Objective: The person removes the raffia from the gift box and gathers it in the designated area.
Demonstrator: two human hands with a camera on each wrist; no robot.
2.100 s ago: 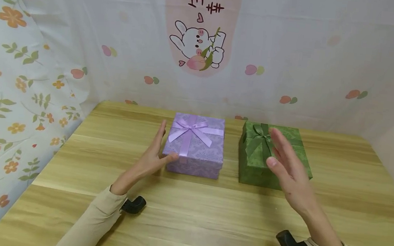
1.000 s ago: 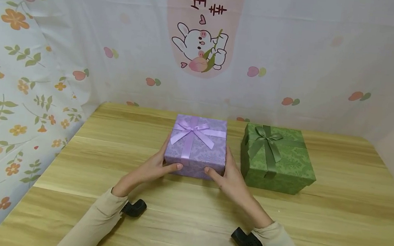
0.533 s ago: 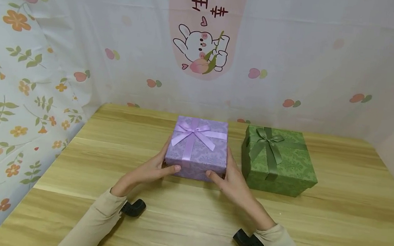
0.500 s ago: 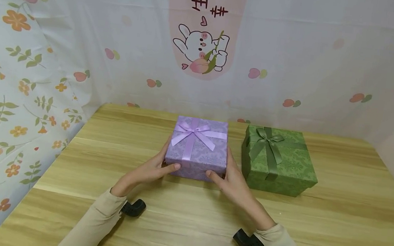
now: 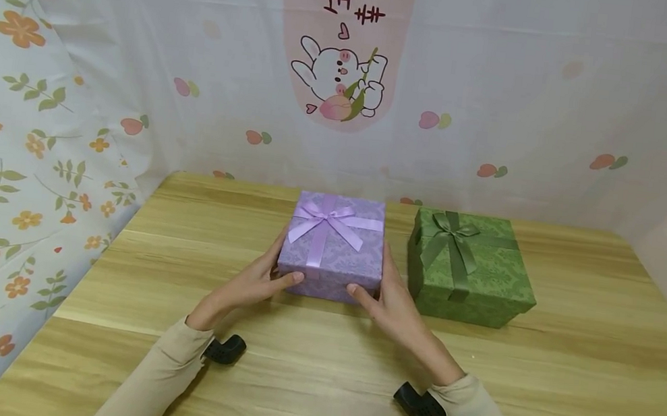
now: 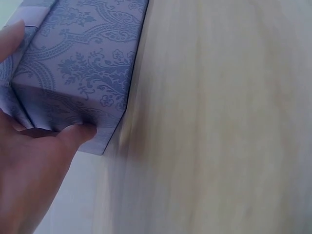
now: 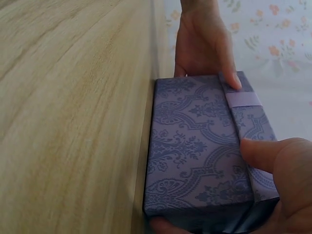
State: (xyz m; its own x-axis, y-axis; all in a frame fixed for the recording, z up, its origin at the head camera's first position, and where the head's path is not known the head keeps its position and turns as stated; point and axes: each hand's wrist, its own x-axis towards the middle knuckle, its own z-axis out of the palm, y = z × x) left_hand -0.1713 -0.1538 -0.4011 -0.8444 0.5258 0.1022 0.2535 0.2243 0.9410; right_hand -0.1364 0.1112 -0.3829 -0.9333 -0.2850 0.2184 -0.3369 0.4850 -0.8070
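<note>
A purple gift box (image 5: 343, 253) with a lilac ribbon bow stands on the table between both hands. My left hand (image 5: 246, 287) grips its left side, the thumb lying across the front near the lid's edge. From the right, my right hand (image 5: 398, 313) holds the opposite side, its thumb also on the front face. In the right wrist view the box's patterned front (image 7: 195, 141) faces the camera, with a thumb at either end. The left wrist view shows fingertips pressed against the box's side (image 6: 87, 58). The far fingers are mostly hidden in the head view.
Just right of the right hand stands a green gift box (image 5: 497, 273) with a green bow. The wooden table (image 5: 303, 381) ends at a white printed cloth (image 5: 203, 52) behind, with a floral cloth on the left. Black wrist mounts (image 5: 227, 349) sit below the cuffs.
My right hand has come left from over the green gift box to the purple one's right side. Both hands now grip the purple gift box; over the last second they barely moved.
</note>
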